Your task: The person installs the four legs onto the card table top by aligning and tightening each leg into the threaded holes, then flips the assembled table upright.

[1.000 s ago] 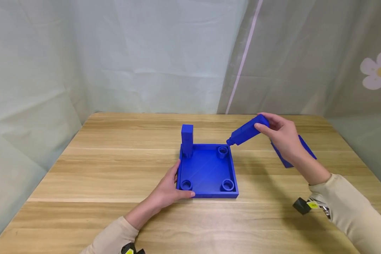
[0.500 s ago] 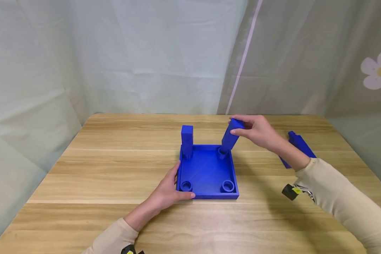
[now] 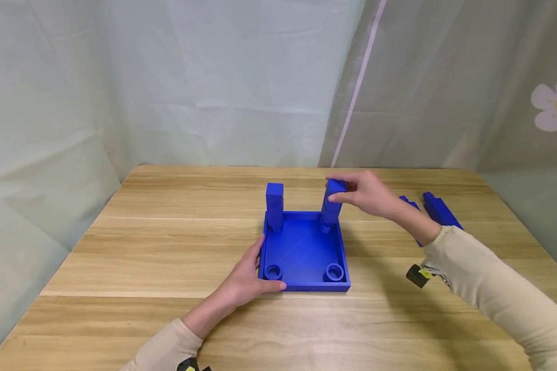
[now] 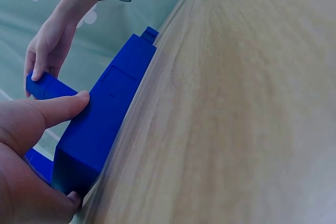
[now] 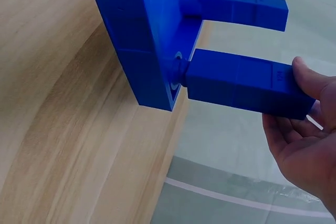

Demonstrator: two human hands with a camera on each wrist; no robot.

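You hold a blue peg on the tray and keep the tray steady.

Your right hand (image 3: 369, 195) pinches the top of the peg (image 3: 331, 202), thumb on one side and fingers curled on the other. The peg stands up straight, right under your fingertips, with its round end in the far right socket of the tray (image 3: 305, 249). Your left hand (image 3: 247, 275) grips the tray's near left corner, thumb curled along the front wall and fingers against the left side. A second peg (image 3: 274, 205) stands in the far left socket, past your left fingers. The two near sockets are close to your left thumb. More blue parts (image 3: 438, 211) lie on the table (image 3: 120, 247) behind your right wrist.
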